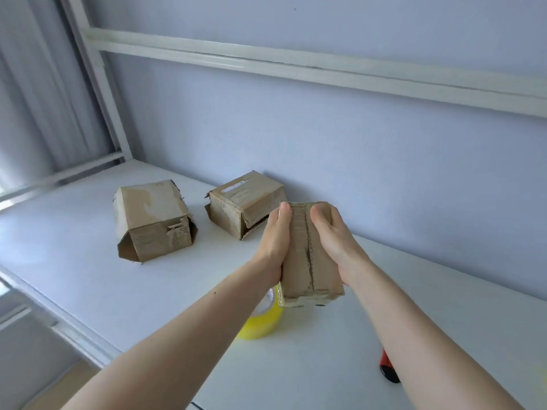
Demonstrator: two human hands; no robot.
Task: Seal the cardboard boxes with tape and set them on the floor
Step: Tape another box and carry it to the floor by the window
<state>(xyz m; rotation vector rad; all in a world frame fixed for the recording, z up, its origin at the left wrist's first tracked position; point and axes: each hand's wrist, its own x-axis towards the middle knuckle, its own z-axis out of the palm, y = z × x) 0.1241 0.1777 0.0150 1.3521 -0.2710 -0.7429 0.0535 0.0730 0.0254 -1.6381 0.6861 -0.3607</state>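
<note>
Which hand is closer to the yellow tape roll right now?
Left. The left hand grips the left side of the held box, right above the yellow tape roll. The right hand grips the box's far side, farther from the roll.

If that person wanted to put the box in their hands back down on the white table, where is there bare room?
Bare tabletop lies left of the yellow tape roll, in front of the open-flapped cardboard box, and right of the held cardboard box along the wall. Crowded: between the hands, the tape and the back box.
</note>
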